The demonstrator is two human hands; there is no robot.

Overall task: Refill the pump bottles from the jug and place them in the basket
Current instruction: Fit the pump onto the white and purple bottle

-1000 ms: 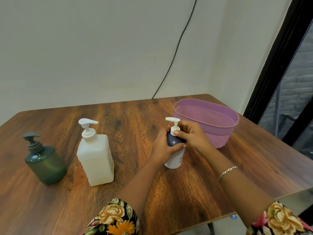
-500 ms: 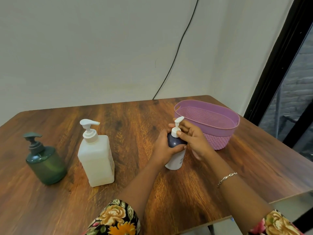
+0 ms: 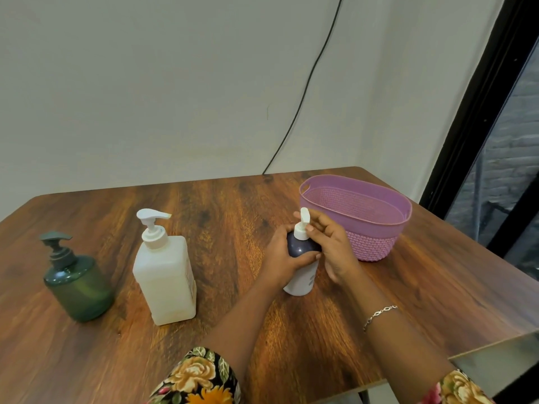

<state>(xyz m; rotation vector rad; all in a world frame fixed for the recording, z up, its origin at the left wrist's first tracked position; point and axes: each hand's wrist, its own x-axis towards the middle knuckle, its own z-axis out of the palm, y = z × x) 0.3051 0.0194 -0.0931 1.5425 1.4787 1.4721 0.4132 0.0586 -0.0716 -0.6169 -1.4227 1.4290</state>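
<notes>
Frame centre: my left hand [image 3: 281, 258] grips the pump bottle [image 3: 302, 279], upright on the counter [image 3: 233, 217]. My right hand [image 3: 332, 249] pinches its pump neck. The basket [image 3: 376, 246] sits just right, near the counter's edge.

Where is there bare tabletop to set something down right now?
Widest bare wood lies between the white square bottle and the left hand, and along the table's far side behind them. The near edge before the green bottle is bare too. Crowded: right hand, held bottle and basket sit close together.
</notes>
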